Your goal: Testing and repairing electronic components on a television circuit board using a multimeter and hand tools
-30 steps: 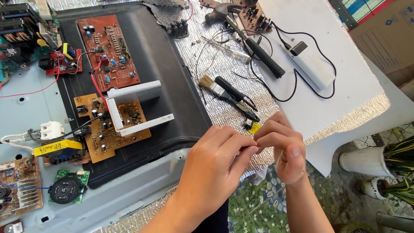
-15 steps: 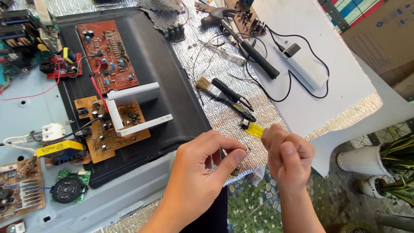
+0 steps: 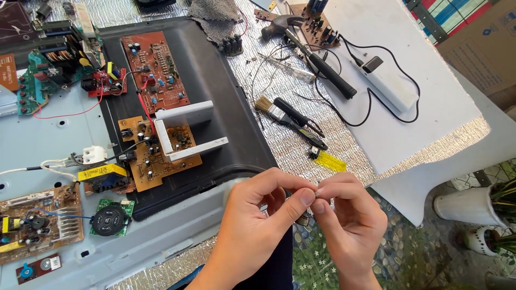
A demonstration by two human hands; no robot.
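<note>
My left hand (image 3: 263, 215) and my right hand (image 3: 349, 220) meet fingertip to fingertip over the near edge of the foil-covered table. Together they pinch a tiny metallic part (image 3: 316, 194) between thumbs and forefingers; it is too small to identify. A yellow-handled tool (image 3: 329, 161) lies on the foil just beyond my right hand, next to a small brush with a black handle (image 3: 279, 111).
A black panel (image 3: 215, 91) holds a red circuit board (image 3: 155, 70) and a brown board with a white bracket (image 3: 161, 150). More boards lie at the left. A hammer (image 3: 317, 59), a white power strip (image 3: 387, 83) and white potted plants (image 3: 478, 209) are at the right.
My hands, apart half a second ago, have come back together at the fingertips. The yellow-handled tool that was at my right hand now lies on the foil.
</note>
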